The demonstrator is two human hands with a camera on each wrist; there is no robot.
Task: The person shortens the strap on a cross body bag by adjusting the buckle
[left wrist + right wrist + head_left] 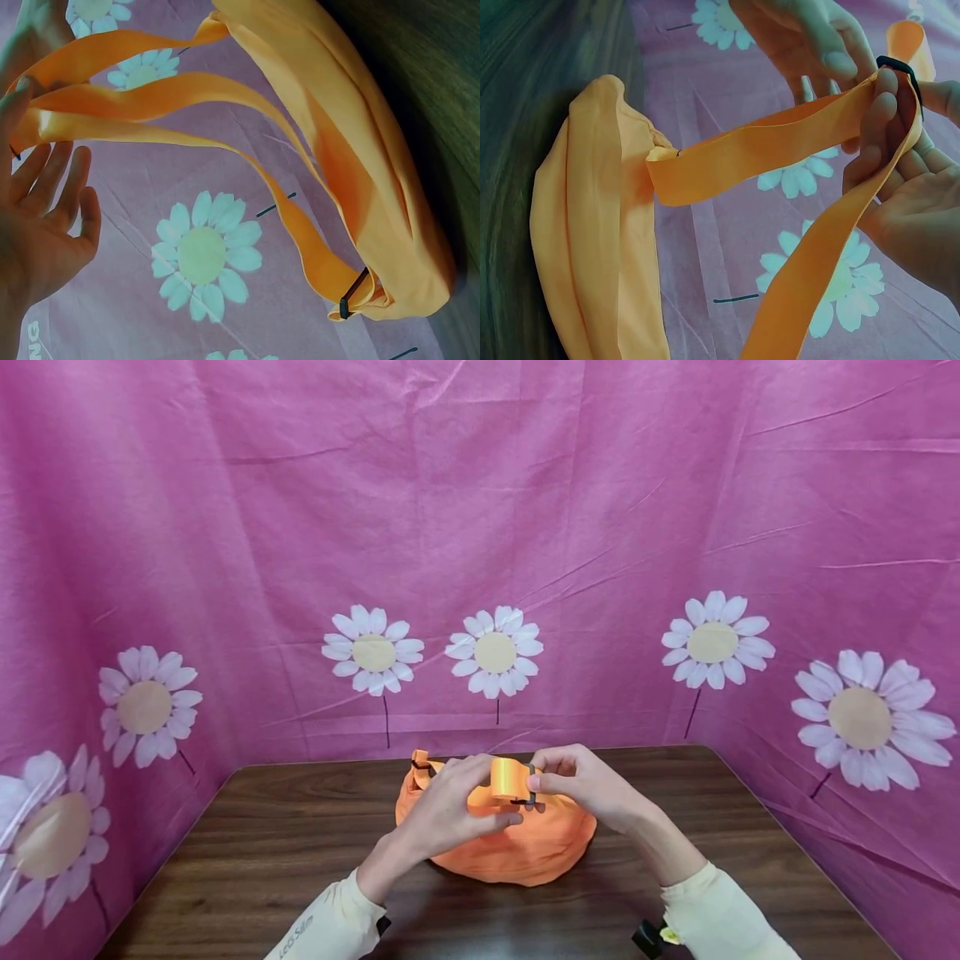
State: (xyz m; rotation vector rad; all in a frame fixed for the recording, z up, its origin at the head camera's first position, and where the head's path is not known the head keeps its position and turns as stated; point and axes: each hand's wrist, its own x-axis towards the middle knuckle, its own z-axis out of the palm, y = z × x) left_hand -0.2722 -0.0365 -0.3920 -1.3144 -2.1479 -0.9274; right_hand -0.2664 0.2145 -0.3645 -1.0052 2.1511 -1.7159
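An orange fabric bag [517,852] rests on the table below both hands, its long orange strap [727,161] raised off it. My right hand [596,785] pinches the strap at a black slider buckle [900,66] between thumb and fingers. A short loop of webbing [508,778] sticks out from that buckle toward the left. Around this loop, my left hand [450,806] stays loosely spread, thumb below and fingers above, fingertips right by the strap. Another black buckle [354,292] sits where the strap meets one end of the bag.
The dark wood tabletop [300,860] spreads out on both sides of the bag. A pink cloth [600,527] printed with white daisies hangs behind and along the sides. Pale sleeves [720,910] cover the forearms, and a black device [647,937] shows under the right wrist.
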